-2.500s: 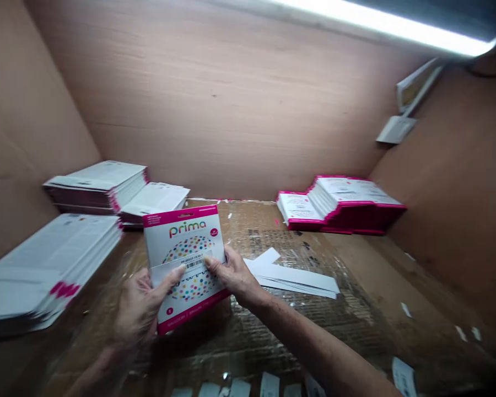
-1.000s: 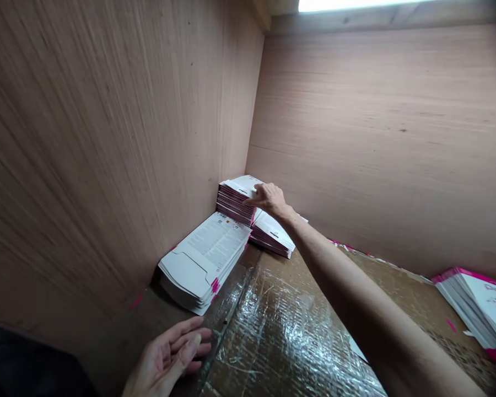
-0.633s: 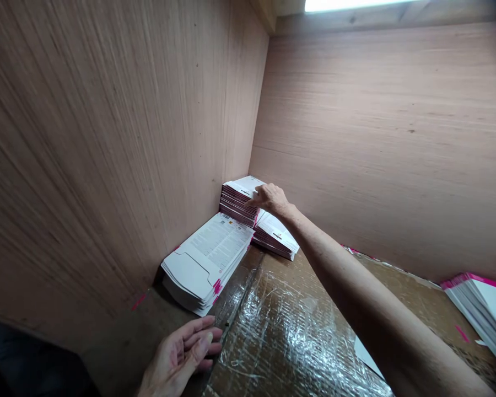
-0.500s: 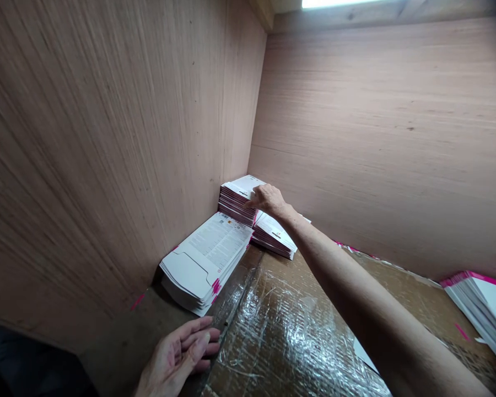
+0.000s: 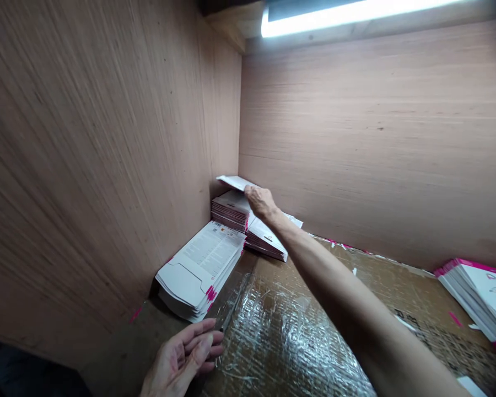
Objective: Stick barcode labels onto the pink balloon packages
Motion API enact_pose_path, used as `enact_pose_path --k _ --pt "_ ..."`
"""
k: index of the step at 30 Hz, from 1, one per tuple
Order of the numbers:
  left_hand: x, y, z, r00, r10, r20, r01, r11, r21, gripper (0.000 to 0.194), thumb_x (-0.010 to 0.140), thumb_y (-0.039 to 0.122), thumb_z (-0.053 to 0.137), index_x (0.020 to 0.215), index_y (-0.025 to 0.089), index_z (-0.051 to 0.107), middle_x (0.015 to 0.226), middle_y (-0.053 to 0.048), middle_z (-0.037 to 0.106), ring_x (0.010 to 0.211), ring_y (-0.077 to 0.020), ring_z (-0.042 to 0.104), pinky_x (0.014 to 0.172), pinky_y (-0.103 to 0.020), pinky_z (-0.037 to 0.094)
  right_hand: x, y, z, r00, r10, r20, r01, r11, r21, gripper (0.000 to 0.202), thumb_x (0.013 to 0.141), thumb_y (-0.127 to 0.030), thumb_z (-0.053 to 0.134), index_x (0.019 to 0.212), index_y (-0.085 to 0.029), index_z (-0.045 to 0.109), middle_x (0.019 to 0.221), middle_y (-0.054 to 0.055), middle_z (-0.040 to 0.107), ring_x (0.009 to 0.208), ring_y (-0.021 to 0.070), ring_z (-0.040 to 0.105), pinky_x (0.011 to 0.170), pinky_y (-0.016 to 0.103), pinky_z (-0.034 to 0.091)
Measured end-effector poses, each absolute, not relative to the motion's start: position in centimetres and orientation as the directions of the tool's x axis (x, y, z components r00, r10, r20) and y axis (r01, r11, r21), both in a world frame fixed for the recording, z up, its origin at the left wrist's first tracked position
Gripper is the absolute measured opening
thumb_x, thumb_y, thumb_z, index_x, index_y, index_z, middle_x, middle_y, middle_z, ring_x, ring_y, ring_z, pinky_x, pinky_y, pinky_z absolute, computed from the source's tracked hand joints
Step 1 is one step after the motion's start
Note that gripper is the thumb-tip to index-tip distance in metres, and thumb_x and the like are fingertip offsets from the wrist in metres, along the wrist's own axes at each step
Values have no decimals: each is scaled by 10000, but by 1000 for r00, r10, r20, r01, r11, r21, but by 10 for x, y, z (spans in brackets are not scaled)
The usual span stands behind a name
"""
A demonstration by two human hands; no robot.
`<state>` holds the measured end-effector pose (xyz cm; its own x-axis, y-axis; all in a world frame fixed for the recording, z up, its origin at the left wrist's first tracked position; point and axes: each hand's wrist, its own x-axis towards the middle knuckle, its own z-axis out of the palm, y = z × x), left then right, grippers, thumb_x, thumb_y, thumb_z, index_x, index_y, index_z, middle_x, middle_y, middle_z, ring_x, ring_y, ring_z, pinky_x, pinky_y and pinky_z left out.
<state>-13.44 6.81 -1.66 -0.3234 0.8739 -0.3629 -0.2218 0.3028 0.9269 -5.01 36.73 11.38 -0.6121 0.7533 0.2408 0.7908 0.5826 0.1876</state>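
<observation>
My right hand (image 5: 261,202) reaches into the far left corner, closed on the near edge of a white flat-folded carton (image 5: 235,181). That carton is raised at a tilt above a stack of flat-folded cartons (image 5: 230,213) with dark reddish edges. Right of this stack lies another stack of white cartons (image 5: 268,237), partly behind my forearm. In front is a longer stack of printed cartons (image 5: 196,270) with pink marks on its side. My left hand (image 5: 186,355), palm up with loosely curled fingers, is just below that stack and holds nothing.
Plywood walls rise on the left (image 5: 107,138) and at the back (image 5: 367,138). The brown work surface (image 5: 289,325) is covered with shiny clear tape. A stack of pink-and-white cartons (image 5: 479,298) leans at the right. A bright tube light (image 5: 355,15) is overhead.
My right hand has lifted a carton off the corner stack, opening a gap beneath it. My left hand stays nearly the same. The view has tilted up and turned slightly right.
</observation>
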Motion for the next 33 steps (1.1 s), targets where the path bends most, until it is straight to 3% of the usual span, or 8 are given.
enact_pose_path --k 3,6,11,15,18,21,26,33 --pt "-128 74 -12 -360 891 -278 -175 228 958 651 692 584 728 1142 121 643 1045 -152 745 966 -293 708 799 -327 578 5 346 130 -539 751 383 841 505 193 381 953 -67 253 1246 -81 497 1079 192 674 921 238 665 727 303 475" --pt "-118 89 -6 -423 901 -97 -54 81 995 673 675 501 764 1219 147 583 1178 -160 697 1092 -313 657 911 -373 551 83 303 144 -571 707 418 809 571 140 293 955 -212 341 1031 -148 617 800 90 685 692 181 620 632 284 432" --pt "-69 117 19 -350 880 321 328 -206 922 935 644 419 812 1452 204 394 1522 -131 407 1343 -353 433 1105 -423 376 183 216 146 -779 620 92 560 755 -341 240 892 -296 478 738 -206 639 588 -14 570 506 91 455 490 230 366" --pt "-29 115 23 68 968 241 109 -247 963 485 795 395 685 1218 162 643 1265 -117 654 1161 -346 587 930 -378 504 219 176 117 -798 602 42 460 652 -603 138 859 -309 592 825 -206 679 627 -33 581 515 80 459 479 208 386" --pt "-15 102 9 79 980 185 -31 -184 983 344 848 326 637 1161 184 663 1148 -77 705 1047 -288 639 871 -337 515 229 161 65 -578 773 262 249 473 -845 543 686 -459 783 1150 -220 636 938 40 690 740 151 635 662 278 543" --pt "-9 91 -8 77 989 124 6 -124 992 318 803 320 689 1100 206 691 1106 -58 718 1055 -290 632 876 -316 506 223 146 4 -381 871 311 86 369 -926 704 446 -488 902 1064 -225 690 966 67 722 881 258 683 799 398 579" --pt "-4 87 -17 105 993 52 91 -61 994 233 809 369 657 966 216 735 976 -51 746 1062 -309 619 902 -325 491 204 126 -44 -266 931 251 -23 255 -967 285 605 -431 846 831 -277 762 809 28 746 858 294 699 824 468 583" --pt "-3 99 -21 41 997 -71 58 69 996 277 609 436 812 688 186 724 747 -49 751 865 -325 676 753 -331 543 222 140 -41 -414 870 268 31 308 -951 369 685 -486 778 971 -255 745 916 18 741 878 257 684 836 406 557"
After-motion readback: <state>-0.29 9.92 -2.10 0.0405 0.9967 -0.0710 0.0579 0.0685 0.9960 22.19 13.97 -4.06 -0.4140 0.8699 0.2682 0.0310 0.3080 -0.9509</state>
